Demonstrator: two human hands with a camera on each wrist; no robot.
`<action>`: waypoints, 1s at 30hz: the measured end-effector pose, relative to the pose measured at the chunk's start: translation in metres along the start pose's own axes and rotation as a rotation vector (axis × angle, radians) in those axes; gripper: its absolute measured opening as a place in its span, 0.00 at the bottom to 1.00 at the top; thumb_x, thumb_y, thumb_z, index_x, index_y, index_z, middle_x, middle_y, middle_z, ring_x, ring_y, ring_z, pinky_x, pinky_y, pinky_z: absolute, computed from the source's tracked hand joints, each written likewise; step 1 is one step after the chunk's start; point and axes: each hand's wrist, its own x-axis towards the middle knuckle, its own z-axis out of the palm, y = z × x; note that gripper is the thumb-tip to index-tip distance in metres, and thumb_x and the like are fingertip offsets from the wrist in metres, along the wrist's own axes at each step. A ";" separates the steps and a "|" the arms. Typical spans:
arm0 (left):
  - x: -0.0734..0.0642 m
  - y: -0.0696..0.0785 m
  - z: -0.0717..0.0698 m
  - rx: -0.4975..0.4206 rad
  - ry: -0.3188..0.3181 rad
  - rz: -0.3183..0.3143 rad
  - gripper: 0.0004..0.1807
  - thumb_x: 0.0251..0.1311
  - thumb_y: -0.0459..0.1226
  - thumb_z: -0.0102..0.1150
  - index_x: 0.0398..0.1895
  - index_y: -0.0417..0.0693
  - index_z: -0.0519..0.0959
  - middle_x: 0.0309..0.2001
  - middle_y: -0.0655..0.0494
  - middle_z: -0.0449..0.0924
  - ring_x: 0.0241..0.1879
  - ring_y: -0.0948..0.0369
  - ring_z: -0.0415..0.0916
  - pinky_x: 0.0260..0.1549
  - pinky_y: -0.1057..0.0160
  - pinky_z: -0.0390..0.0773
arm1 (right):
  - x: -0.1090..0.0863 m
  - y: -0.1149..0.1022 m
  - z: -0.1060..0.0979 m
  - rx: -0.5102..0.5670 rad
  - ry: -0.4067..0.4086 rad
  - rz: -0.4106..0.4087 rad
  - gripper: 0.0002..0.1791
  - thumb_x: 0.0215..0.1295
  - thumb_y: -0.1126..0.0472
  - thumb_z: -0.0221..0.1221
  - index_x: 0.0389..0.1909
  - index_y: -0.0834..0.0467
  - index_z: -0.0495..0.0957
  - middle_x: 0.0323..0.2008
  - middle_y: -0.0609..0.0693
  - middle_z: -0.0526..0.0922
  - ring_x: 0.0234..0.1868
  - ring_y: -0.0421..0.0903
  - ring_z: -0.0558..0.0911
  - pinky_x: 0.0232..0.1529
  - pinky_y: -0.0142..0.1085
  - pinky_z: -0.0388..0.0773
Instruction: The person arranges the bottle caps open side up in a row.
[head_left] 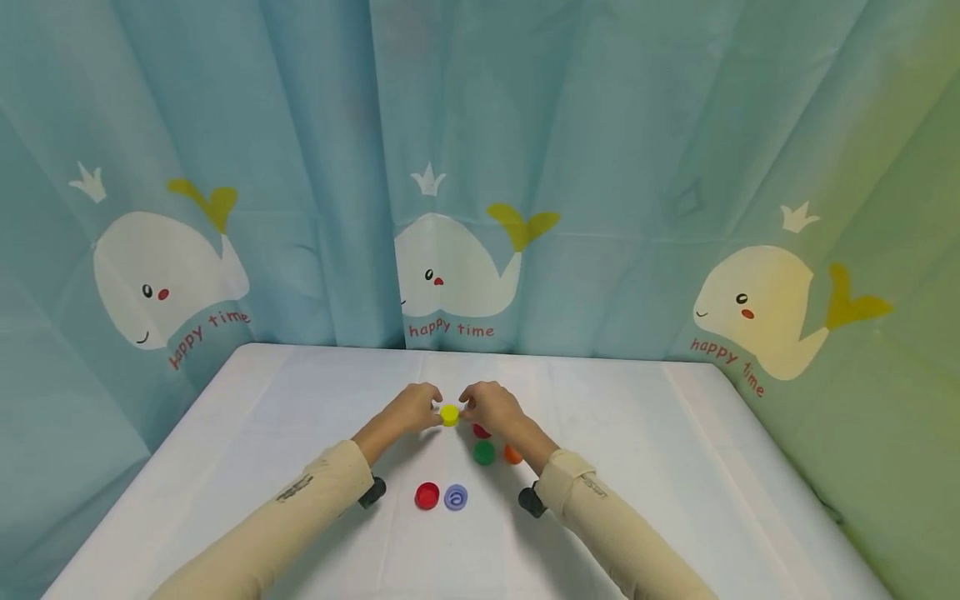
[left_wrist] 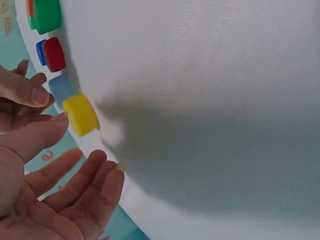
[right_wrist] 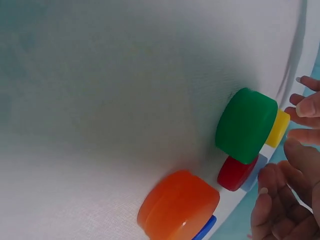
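At the left, the person's left hand [head_left: 408, 408] is loosely curved with its fingers parted, grasping nothing. Its thumb tip lies right at the edge of the yellow piece [head_left: 449, 415]; whether the two touch, I cannot tell. Closer to the person, a red cap [head_left: 427, 496] lies on the white table [head_left: 637, 433], hollow side up, just left of a lavender cap [head_left: 455, 497] with a swirl inside. The yellow piece sits beyond them, between the two hands. Next come a dark red piece [head_left: 482, 431], partly covered by the right hand [head_left: 491, 407], and a green piece [head_left: 483, 452] nearer the person. The right hand is also released, its fingers softly bent and its thumb close to the yellow piece. A pale blue piece [right_wrist: 254, 172] lies near its fingers; contact there is unclear. Rightmost, an orange piece [head_left: 513, 454] shows partly beneath the right arm, with a blue piece [right_wrist: 205, 227] beyond it.
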 end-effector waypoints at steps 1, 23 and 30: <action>0.000 0.000 0.000 0.003 0.003 0.000 0.18 0.53 0.34 0.66 0.46 0.34 0.78 0.37 0.47 0.79 0.37 0.55 0.74 0.44 0.57 0.76 | 0.001 0.000 0.001 0.004 -0.011 0.006 0.14 0.55 0.61 0.68 0.42 0.60 0.83 0.29 0.48 0.82 0.28 0.43 0.77 0.32 0.31 0.76; 0.007 0.002 0.010 -0.037 -0.023 0.018 0.10 0.53 0.31 0.66 0.34 0.33 0.78 0.24 0.52 0.76 0.23 0.59 0.69 0.29 0.65 0.75 | 0.006 -0.008 0.012 -0.066 -0.032 0.035 0.14 0.54 0.58 0.69 0.40 0.60 0.84 0.36 0.51 0.84 0.32 0.44 0.77 0.40 0.36 0.77; 0.005 -0.002 0.009 -0.076 -0.031 -0.002 0.14 0.56 0.35 0.65 0.41 0.33 0.78 0.34 0.48 0.79 0.28 0.58 0.71 0.36 0.62 0.78 | 0.008 -0.007 0.017 -0.094 -0.018 0.028 0.16 0.54 0.54 0.68 0.41 0.59 0.83 0.35 0.51 0.84 0.31 0.44 0.77 0.39 0.36 0.77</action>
